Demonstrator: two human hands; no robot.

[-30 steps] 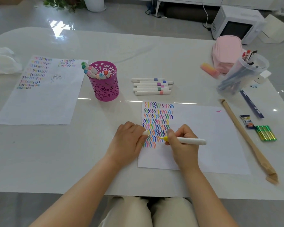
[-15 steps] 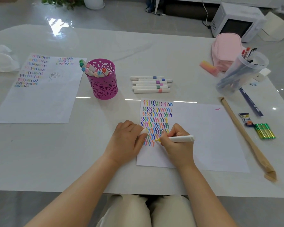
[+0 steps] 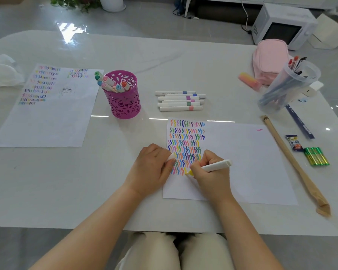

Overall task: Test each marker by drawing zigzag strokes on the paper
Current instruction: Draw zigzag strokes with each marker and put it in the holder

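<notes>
The marker (image 3: pixel 216 166), white-bodied with a yellow tip, is gripped in the person's right hand (image 3: pixel 213 177). The fingers curl round it close to the tip. The tip touches the paper (image 3: pixel 248 164) at the bottom of a block of coloured zigzag strokes, and the barrel slants up and to the right. The left hand (image 3: pixel 151 170) rests at the paper's left edge, its fingers curled round a small white cap (image 3: pixel 170 157) (only the cap's end shows past the fingers).

The paper lies near the front edge of a glossy white table (image 3: pixel 164 61) with faint grey veining and a rounded far corner. Streaks of light reflect off the tabletop. Just behind the paper, a row of white markers (image 3: pixel 180 101) lies side by side, each with a coloured band. To their left stands a purple cut-out holder (image 3: pixel 125 103) with more markers poking out of it. Further left lies a second sheet (image 3: pixel 47 121), with rows of small coloured strokes and a faint sketch.

On the right side of the table are a pink pouch (image 3: pixel 269 59) and, in front of it, a clear beaker (image 3: pixel 289 88) full of pens. A long tan stick (image 3: pixel 293 160) lies beside the paper's right edge, with a pack of green batteries (image 3: pixel 316 155) just beyond it.

Past the table is a shiny grey floor (image 3: pixel 154 18). A white microwave (image 3: pixel 281 26) sits at the far right, and a white pot (image 3: pixel 113 3) with green leaves stands at the back.
</notes>
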